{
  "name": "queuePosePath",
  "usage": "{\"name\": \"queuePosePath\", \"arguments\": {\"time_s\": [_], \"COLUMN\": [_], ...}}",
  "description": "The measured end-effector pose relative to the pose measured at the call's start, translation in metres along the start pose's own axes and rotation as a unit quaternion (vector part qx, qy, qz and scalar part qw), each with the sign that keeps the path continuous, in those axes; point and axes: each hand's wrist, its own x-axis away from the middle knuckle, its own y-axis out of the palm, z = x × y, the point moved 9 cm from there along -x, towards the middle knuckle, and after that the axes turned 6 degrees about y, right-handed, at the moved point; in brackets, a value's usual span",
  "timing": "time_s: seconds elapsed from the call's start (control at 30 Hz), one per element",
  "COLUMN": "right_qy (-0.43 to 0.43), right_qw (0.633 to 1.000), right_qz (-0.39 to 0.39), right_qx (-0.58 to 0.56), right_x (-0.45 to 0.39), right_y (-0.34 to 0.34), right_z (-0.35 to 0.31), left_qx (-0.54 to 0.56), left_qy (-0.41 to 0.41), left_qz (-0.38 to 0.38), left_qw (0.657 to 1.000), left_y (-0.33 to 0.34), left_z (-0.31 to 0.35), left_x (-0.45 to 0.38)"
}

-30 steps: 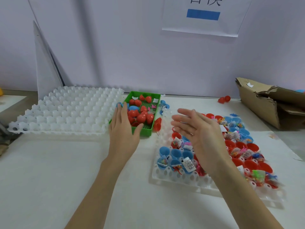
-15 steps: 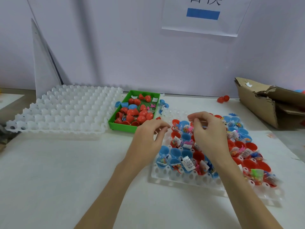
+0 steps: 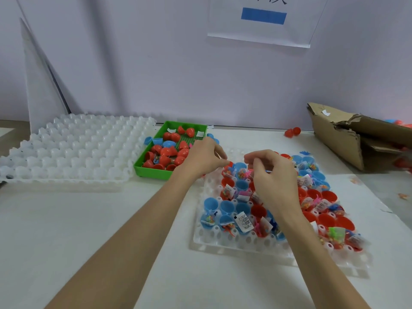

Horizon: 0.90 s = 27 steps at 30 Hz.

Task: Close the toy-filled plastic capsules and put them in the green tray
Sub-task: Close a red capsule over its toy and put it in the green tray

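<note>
The green tray [image 3: 153, 173] sits at centre, holding several red capsules [image 3: 166, 151] and a few blue ones. To its right, a white holder tray [image 3: 234, 244] carries several open red and blue capsule halves [image 3: 226, 206] with bagged toys. My left hand [image 3: 201, 159] hovers over the holder's far left corner, fingertips pinching a red capsule [image 3: 229, 165]. My right hand [image 3: 273, 177] is just right of it, fingers curled down over the capsules. What those fingers hold is hidden.
A large empty white holder tray [image 3: 73, 150] lies left of the green tray. A torn cardboard box [image 3: 334, 139] stands at the far right. A loose red capsule [image 3: 292, 131] rests near the wall. A blue half [image 3: 148, 139] lies beside the green tray.
My left hand moved from the green tray's edge rightward to the holder tray. My right hand went from flat and open to curled. Both hands now meet over the far capsules.
</note>
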Motion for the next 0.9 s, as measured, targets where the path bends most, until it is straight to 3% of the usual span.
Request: {"name": "queuePosePath", "arguments": {"time_s": [0.17, 0.33, 0.53, 0.7, 0.8, 0.9], "right_qy": [0.011, 0.022, -0.098, -0.102, -0.075, -0.045], "right_qw": [1.000, 1.000, 0.991, 0.989, 0.988, 0.987], "right_qz": [-0.004, -0.017, -0.089, -0.105, -0.128, -0.146], "right_qx": [-0.014, -0.003, 0.025, -0.024, -0.046, -0.059], "right_x": [-0.001, -0.001, 0.015, 0.026, 0.027, 0.026], "right_y": [0.000, 0.004, 0.026, 0.030, 0.035, 0.040], "right_z": [0.003, 0.006, -0.028, -0.037, -0.034, -0.028], "left_qx": [0.007, 0.103, 0.165, 0.188, 0.247, 0.369], "left_qy": [-0.011, -0.064, -0.112, -0.121, -0.134, -0.131], "left_qz": [-0.006, 0.061, 0.069, 0.073, 0.091, 0.090], "left_qw": [1.000, 0.991, 0.977, 0.972, 0.955, 0.916], "left_y": [0.003, -0.018, -0.041, -0.042, -0.041, -0.034], "left_z": [-0.004, -0.013, -0.018, -0.021, -0.025, -0.022], "left_x": [-0.007, -0.004, 0.017, 0.055, 0.073, 0.088]}}
